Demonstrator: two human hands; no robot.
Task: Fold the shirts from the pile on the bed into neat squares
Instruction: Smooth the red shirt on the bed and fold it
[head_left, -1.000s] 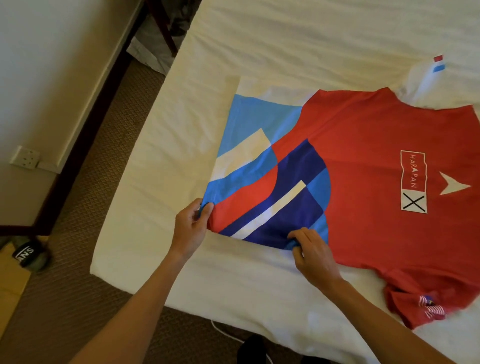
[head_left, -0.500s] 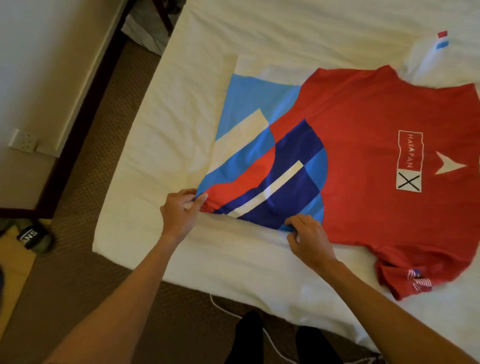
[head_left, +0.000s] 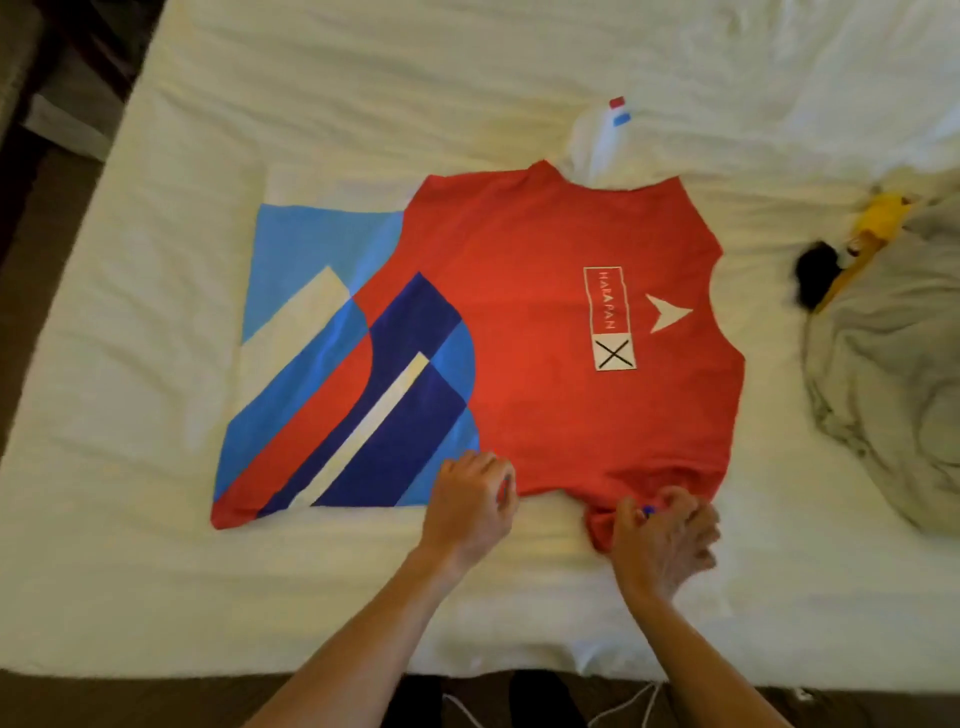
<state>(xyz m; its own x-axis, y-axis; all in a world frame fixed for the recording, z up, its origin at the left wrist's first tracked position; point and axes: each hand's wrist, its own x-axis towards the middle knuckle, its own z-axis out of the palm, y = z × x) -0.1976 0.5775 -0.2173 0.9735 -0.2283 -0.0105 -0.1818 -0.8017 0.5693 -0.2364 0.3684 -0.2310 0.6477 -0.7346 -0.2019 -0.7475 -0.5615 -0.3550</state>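
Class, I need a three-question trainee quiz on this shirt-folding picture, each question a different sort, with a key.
1. True or false: the red shirt lies spread flat on the bed.
2. The right hand holds the shirt's: A) collar B) near sleeve C) hem corner?
3. Fill in: the left hand grips the shirt's near ____.

Key: 1 true; 2 B; 3 edge.

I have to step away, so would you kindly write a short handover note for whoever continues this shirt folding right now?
Left hand: grips the near edge of the red shirt at mid-body.
Right hand: grip on the bunched near sleeve.
Shirt lies flat on the bed, print side up, hem to the left. The far white sleeve sticks out.
Done: shirt spread out.
Left: fold the sleeves in, fold into a square, then take the grey garment heaped on the right.
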